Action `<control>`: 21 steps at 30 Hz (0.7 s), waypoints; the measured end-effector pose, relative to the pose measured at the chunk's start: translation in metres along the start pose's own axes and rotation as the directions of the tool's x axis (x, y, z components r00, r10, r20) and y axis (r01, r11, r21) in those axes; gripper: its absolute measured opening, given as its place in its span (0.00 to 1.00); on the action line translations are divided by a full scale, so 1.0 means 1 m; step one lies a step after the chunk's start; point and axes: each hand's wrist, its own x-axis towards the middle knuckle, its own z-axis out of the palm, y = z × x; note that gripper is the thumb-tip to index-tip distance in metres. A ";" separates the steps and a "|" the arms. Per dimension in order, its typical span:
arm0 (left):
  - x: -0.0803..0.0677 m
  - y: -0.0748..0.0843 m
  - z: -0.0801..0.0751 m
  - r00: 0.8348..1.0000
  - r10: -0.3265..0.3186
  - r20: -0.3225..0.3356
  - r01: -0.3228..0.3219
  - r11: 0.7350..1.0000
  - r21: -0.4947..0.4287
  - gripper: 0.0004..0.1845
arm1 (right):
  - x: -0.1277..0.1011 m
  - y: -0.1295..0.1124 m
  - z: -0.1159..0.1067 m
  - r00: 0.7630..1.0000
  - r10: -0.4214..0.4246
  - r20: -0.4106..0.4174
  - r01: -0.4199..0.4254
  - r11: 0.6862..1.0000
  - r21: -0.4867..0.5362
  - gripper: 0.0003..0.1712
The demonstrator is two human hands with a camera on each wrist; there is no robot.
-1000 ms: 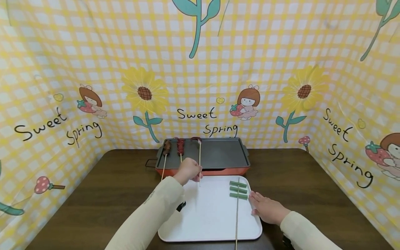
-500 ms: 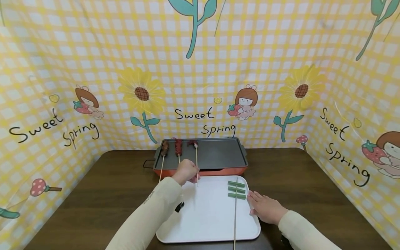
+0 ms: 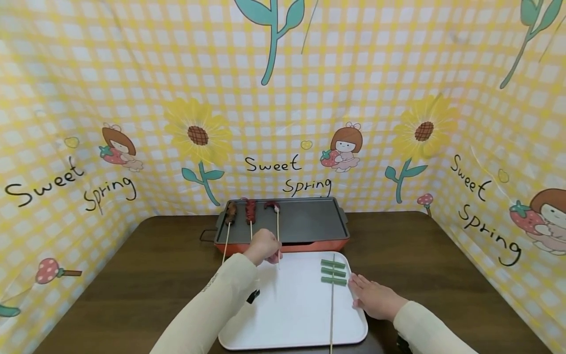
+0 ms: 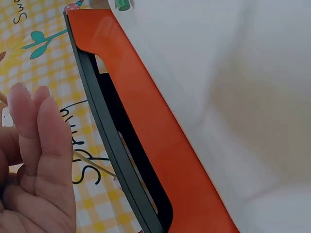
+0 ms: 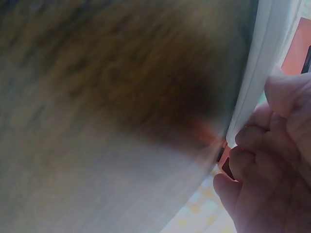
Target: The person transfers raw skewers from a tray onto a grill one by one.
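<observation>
Wooden skewer of red meat point(image 3: 277, 231), tip on the dark orange-rimmed griddle point(image 3: 300, 223), we pinch in our left hand point(image 3: 264, 246), while our right hand point(image 3: 373, 297) lies flat-fingered at the white rectangular tray's point(image 3: 292, 305) edge.

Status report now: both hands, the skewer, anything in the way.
Left hand pinches meat skewer, meat end on the griddle. Right hand flat at white tray edge, beside green skewer. Two more skewers alongside, nothing blocking.
</observation>
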 end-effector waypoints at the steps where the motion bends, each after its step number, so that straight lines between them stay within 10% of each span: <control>1: 0.000 -0.001 0.000 1.000 0.003 -0.002 -0.003 1.000 0.011 0.11 | 0.001 -0.001 0.000 1.000 0.001 0.003 -0.001 1.000 -0.002 0.33; 21: 0.003 -0.004 -0.002 1.000 -0.024 0.009 0.023 0.999 0.034 0.11 | 0.003 -0.001 0.001 0.999 0.033 0.024 -0.033 0.999 0.002 0.32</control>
